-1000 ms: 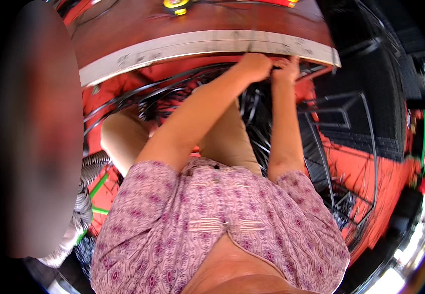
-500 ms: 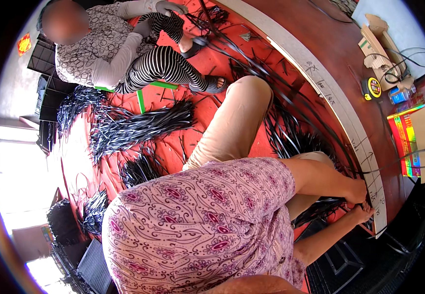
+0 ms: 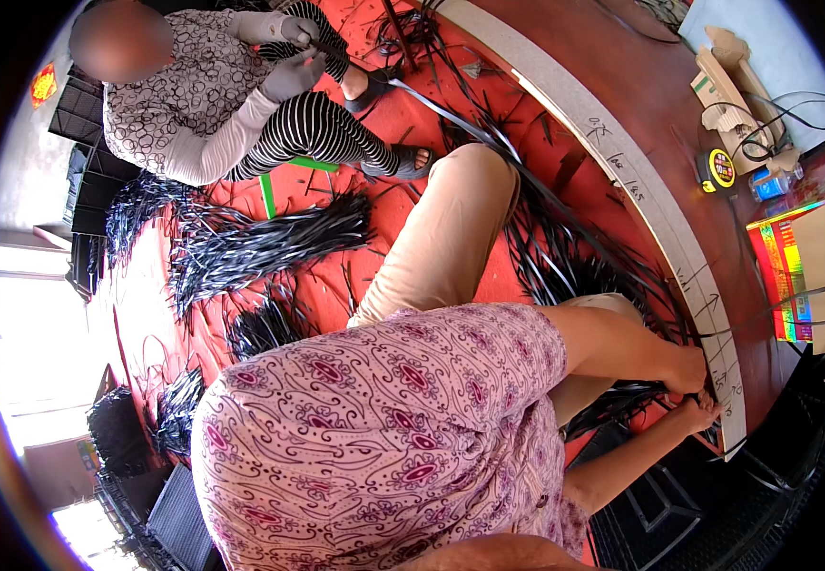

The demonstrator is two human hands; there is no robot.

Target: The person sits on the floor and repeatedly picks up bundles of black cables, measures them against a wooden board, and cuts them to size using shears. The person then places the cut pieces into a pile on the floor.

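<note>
Head view, only one on hand. Camera is swinging: a second ago it was facing the desk (image 3: 622, 57) square on, now it is looking sideways across the red floor (image 3: 412, 105), much as half a second back. Hands are not following the swing; both are staying put against the marked pale strip (image 3: 665, 228) that edges the desk.

Left hand (image 3: 687, 369) is resting at the near end of that strip, grip pressed together, knuckles up, closing over a bundle of black strips (image 3: 622, 400) that is fanning away from the strip toward the person's knee. Right hand (image 3: 705, 415) is sitting just beside it, touching the strip's edge, fingers curling; cannot tell whether its grip is pinching anything. Reading: the head alone is turning, and the lining-up of the bundle against the pencil marks is carrying on unbroken.

Beyond the marked strip, on the desk top: yellow tape measure (image 3: 719, 168), small water bottle (image 3: 774, 181), rainbow-edged booklet (image 3: 779, 276), cardboard offcuts (image 3: 728, 76).

Away from the strip, on the floor side: loose heaps of cut black lengths (image 3: 270, 243), and a co-worker sitting, gloved hands (image 3: 295, 59) working one long length. Dark crates (image 3: 79, 109) are stacking up behind that person.
</note>
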